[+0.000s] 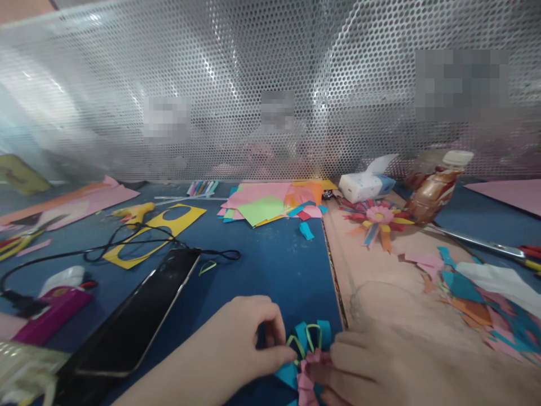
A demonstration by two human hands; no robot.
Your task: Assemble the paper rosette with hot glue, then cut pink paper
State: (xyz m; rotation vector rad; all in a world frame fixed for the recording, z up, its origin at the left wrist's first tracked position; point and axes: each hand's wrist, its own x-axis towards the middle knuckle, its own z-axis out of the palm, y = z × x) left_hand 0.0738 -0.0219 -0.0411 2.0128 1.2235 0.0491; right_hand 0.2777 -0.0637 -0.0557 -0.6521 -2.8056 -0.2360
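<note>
around hands [249, 332] and folded paper [307, 385] | phone [143, 310] left, scraps [462, 287] right, sheets [262, 210] beyond

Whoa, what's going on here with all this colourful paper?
A person has both hands at a small paper piece with pink folds and blue and green loops. The left hand is by a green loop, and the right hand has its fingertips on the pink folds. Farther back, a paper flower rests on cardboard, near a tissue box. A stack of coloured paper lies on the blue table.
</note>
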